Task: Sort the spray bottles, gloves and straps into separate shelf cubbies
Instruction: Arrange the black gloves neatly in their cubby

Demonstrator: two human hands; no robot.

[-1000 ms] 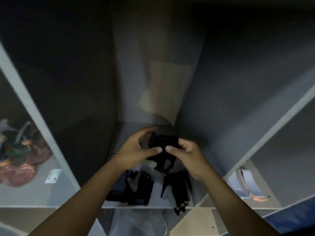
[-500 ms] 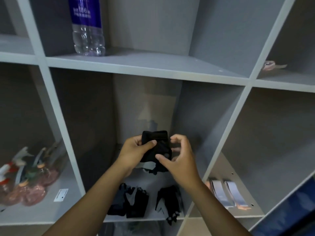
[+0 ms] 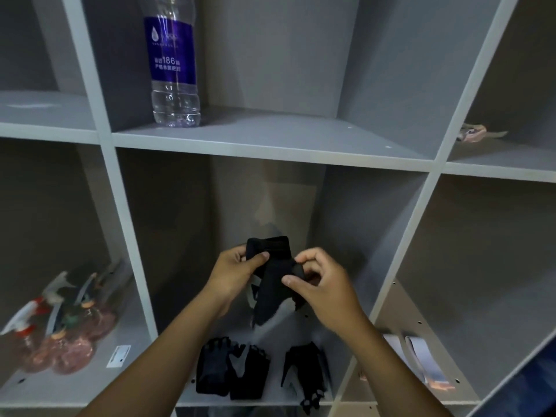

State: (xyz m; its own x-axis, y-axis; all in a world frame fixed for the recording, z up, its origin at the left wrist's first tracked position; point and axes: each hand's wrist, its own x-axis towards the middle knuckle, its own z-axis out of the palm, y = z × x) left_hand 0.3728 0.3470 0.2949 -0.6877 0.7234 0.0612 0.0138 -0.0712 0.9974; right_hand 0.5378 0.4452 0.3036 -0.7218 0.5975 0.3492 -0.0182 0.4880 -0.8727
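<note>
Now the shelf (image 3: 270,144) fills the view, where 1 second ago only the dark middle cubby showed. Spray bottles (image 3: 57,335) lie in the left cubby, straps (image 3: 421,361) in the right. The left hand (image 3: 233,275) and right hand (image 3: 323,284) have lifted the black glove (image 3: 272,284) higher, both pinching it above 3 gloves (image 3: 231,368) on the middle cubby floor, where it likely belongs.

Dim, soft light from the front; cubby backs fall into shadow. Wide-angle bending tilts the shelf (image 3: 270,142) uprights. Slight overall blur.
</note>
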